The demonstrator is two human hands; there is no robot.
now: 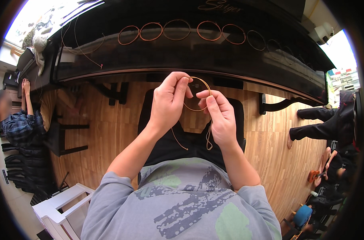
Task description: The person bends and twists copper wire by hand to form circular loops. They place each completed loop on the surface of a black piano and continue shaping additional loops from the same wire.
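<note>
Between my hands is a thin gold-coloured instrument string wound into a loop of a few turns. My left hand pinches the loop's upper left side between thumb and fingers. At its right side, my right hand grips it with thumb against the bent fingers. One loose end hangs below my left hand and finishes in a small tip. A narrow bent length of string dangles under my right hand. The loop is held over my lap, apart from the black piano ahead.
Several coiled strings lie in a row on the piano, coppery and darker ones. A loosely uncurled string lies at its left. A person in plaid sits far left; a white stool stands lower left. Dark-clothed people are on the right.
</note>
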